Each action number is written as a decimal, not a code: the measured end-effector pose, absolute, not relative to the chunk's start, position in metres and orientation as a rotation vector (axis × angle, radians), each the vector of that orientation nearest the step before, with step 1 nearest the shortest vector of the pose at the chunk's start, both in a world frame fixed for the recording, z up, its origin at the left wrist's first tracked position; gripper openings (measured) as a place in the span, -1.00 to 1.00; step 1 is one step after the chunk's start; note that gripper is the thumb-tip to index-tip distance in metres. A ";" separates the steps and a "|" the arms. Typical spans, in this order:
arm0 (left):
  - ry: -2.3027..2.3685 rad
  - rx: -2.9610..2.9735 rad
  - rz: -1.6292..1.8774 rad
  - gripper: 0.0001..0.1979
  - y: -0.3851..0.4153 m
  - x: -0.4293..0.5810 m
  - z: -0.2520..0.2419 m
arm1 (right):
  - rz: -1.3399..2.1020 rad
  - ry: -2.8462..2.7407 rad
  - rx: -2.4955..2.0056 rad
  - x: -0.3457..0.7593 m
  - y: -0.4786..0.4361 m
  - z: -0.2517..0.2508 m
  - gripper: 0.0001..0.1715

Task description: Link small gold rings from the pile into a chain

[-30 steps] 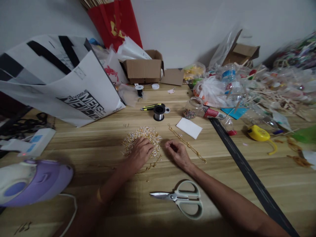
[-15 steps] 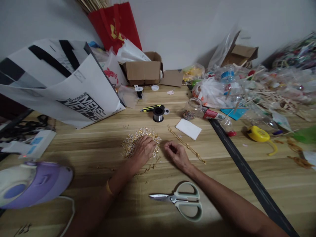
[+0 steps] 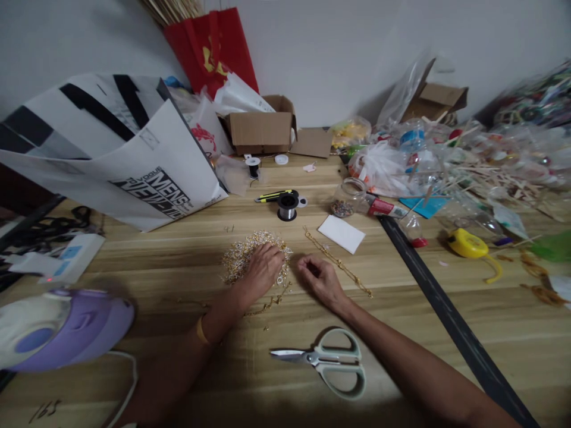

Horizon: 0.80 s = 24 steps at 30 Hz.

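My left hand (image 3: 265,266) rests on the right side of a pile of small gold and clear charms (image 3: 238,257), its fingers bent down together and their tips hidden among the pieces. Just to the right, my right hand (image 3: 319,276) lies on its side on the table with thumb and fingers curled together; whatever they hold, if anything, cannot be made out. Beyond that hand runs a gold chain (image 3: 341,264) with beads. A second gold chain (image 3: 270,305) lies below my left hand. Scissors with pale green handles (image 3: 323,359) lie nearest me.
Behind the pile stand a wire spool (image 3: 288,208) and a yellow-black utility knife (image 3: 272,196). A white card (image 3: 341,233), a jar of beads (image 3: 348,199) and a yellow tape measure (image 3: 467,244) lie rightward. At left are a purple-white appliance (image 3: 84,330) and a large paper bag (image 3: 178,172).
The whole view has shifted very slightly. Both hands stay in nearly the same places, the left at the pile and the right curled beside it.
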<state>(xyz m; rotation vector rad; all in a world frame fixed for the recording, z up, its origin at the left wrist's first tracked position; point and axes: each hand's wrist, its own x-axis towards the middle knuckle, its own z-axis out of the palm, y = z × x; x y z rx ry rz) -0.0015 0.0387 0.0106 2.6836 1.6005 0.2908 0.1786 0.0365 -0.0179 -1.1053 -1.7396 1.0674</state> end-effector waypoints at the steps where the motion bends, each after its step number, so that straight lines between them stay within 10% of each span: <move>1: 1.600 2.685 0.284 -0.82 0.039 -0.001 0.011 | 1.067 -1.740 -1.104 0.179 0.037 -0.018 -0.84; 24: 1.555 2.644 0.485 -0.86 0.044 -0.003 0.014 | 1.061 -1.744 -1.091 0.179 0.038 -0.022 -0.83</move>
